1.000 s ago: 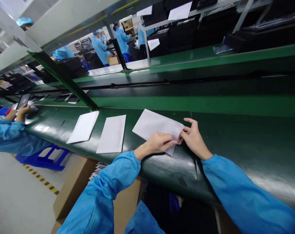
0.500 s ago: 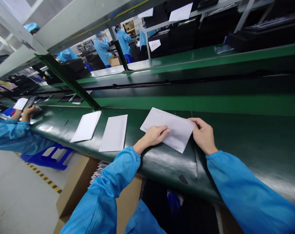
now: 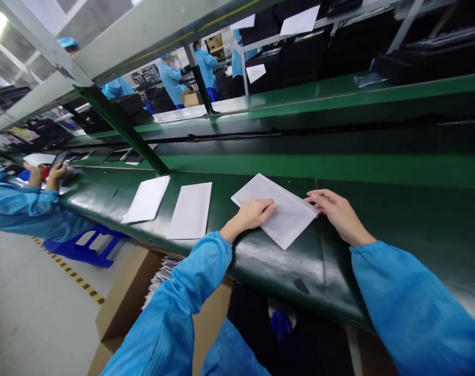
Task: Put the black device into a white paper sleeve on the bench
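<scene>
1. Just right of the frame's centre, a white envelope [image 3: 288, 222] lies flat on the dark green bench [image 3: 397, 224], turned at a slant, with one corner pointing down toward the near edge.
2. The left hand [image 3: 253, 215] rests on the envelope's left half. Its grip is not pinching anything: the fingers lie together and pressed flat on the paper.
3. The right hand [image 3: 337, 211] touches the envelope's right corner. Its grip is spread, fingers stretched out low over the bench, fingertips on the paper's edge.
4. Both arms wear blue sleeves that come in from the bottom of the frame.
5. Left of centre, two more white sheets lie on the bench side by side and apart from the envelope: a nearer one [image 3: 190, 210] and a farther one [image 3: 147, 199].
6. At lower left, under the bench edge, stands an open cardboard box [image 3: 119, 313] with a stack of papers inside.
7. At far left, a co-worker's hands [image 3: 55, 172] hold a dark flat device [image 3: 59, 158].
8. Below them sits a blue stool [image 3: 84, 245].
9. At upper centre, other people in blue coats [image 3: 170, 78] stand behind the racks.
</scene>
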### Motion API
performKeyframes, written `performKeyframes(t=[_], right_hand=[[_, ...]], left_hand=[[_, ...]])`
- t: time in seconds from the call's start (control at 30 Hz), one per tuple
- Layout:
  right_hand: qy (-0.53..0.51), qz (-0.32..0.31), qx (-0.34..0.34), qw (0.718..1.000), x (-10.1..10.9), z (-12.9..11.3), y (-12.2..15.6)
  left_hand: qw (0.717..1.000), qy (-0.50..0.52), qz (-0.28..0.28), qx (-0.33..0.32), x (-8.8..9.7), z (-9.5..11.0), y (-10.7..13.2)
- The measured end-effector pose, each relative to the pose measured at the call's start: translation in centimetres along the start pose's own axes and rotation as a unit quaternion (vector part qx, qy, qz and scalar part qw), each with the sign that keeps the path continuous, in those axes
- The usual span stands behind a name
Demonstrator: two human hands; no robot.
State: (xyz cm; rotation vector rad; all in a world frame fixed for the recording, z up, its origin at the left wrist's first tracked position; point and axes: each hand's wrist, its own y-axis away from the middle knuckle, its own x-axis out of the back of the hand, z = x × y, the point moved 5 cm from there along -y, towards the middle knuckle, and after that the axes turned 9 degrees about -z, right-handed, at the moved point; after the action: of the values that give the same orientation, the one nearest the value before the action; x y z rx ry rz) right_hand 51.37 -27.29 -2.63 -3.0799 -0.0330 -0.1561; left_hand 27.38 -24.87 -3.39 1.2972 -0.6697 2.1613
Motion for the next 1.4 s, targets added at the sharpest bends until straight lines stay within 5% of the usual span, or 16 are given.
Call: performKeyframes(t=[0.27,0.5,0.7,0.83,1.0,1.1,1.23,1.4], right_hand=[[0.158,-0.163,0.02,0.974,-2.2,-0.6,1.0],[-0.011,-0.155,-0.057,0.986,-2.9,-1.1,1.5],[-0.125,-0.209,-0.139,0.96,-4.0,-0.8,2.4],[0.035,-0.171,-0.134,0.975,-3.8,-0.4,2.4],[0.273,-0.11,-0.108,0.949,-4.3,-0.8,2.2],[0.408,-0.049,-0.091,0.907,-4.4,-1.3,2.0],[0.489,-0.069,-0.069,0.867,-4.7,-0.8,1.6],[0.474,-0.061,-0.052,0.877,-4.4,-0.7,1.5]], left_hand=[[0.999,-0.031,-0.001,0.016,0.0,-0.2,-0.1],[1.0,0.007,0.014,0.001,0.1,-0.5,-0.2],[0.999,0.024,0.002,-0.044,0.0,0.1,-0.4],[0.999,0.022,-0.013,-0.045,-0.2,0.4,-0.4],[0.997,0.035,-0.045,-0.047,-0.3,1.5,-0.1],[0.994,0.064,0.064,0.054,0.3,0.7,0.1],[0.905,0.282,0.259,0.187,0.8,-2.4,0.7],[0.727,0.585,0.316,0.171,0.1,-4.6,0.4]])
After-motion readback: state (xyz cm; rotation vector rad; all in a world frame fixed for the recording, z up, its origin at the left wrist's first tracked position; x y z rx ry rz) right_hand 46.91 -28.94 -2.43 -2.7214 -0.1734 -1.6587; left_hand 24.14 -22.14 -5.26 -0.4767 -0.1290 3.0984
